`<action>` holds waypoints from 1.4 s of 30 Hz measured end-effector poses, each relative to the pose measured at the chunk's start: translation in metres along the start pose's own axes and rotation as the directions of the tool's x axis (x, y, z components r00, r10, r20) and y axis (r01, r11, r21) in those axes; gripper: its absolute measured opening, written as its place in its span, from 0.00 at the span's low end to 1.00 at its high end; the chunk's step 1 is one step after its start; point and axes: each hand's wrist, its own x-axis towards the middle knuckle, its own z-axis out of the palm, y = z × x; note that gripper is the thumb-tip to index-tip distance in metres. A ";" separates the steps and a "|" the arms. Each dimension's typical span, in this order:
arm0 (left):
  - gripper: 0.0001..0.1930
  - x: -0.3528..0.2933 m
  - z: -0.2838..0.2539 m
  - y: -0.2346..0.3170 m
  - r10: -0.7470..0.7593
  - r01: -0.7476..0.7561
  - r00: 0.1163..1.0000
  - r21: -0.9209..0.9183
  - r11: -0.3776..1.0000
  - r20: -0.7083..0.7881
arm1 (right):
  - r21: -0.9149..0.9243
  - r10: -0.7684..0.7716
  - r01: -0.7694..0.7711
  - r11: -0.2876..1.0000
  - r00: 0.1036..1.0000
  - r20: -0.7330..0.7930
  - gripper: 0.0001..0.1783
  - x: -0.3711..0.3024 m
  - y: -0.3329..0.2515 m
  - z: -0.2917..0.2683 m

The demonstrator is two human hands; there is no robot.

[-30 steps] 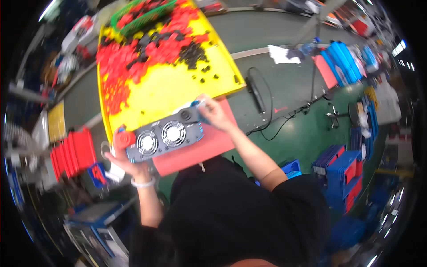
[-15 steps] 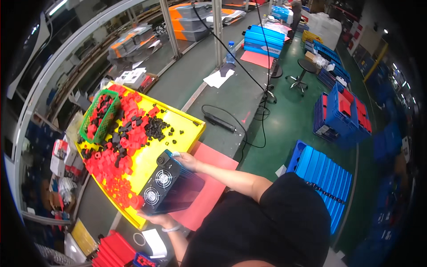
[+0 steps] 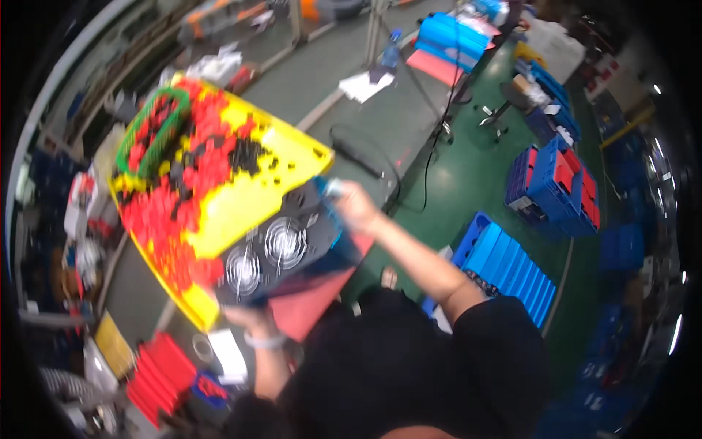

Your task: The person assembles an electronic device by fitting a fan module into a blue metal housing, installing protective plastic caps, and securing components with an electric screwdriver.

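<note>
Green surface [image 3: 413,135], yellow tray [image 3: 234,212]; at the tray's near edge, the box [image 3: 292,245] slants lower left to upper right lengthwise; its ends are gripped by your partly closed left hand [image 3: 248,319] and right hand [image 3: 356,208] respectively.

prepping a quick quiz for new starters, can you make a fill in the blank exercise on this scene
1. The left hand and right hand hold a dark box with ____ round fan grilles.
2. The tray under the red parts is coloured ____.
3. The basket on it is coloured ____.

Missing words: two; yellow; green
</note>
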 end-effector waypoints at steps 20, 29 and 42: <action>0.21 -0.123 0.210 -0.323 -0.717 0.772 0.507 0.117 0.624 0.479 | -0.768 -0.107 -0.274 0.578 0.908 -0.404 0.11 -0.134 -0.168 -0.324; 0.29 -0.174 0.289 -0.419 -0.737 0.924 0.182 0.142 0.354 0.651 | -0.729 -0.261 -0.329 0.600 0.781 -0.567 0.14 -0.170 -0.152 -0.413; 0.24 -0.123 0.430 -0.589 -0.808 0.940 0.189 0.136 0.313 0.558 | -0.850 -0.302 -0.258 0.460 0.854 -0.423 0.09 -0.046 -0.130 -0.579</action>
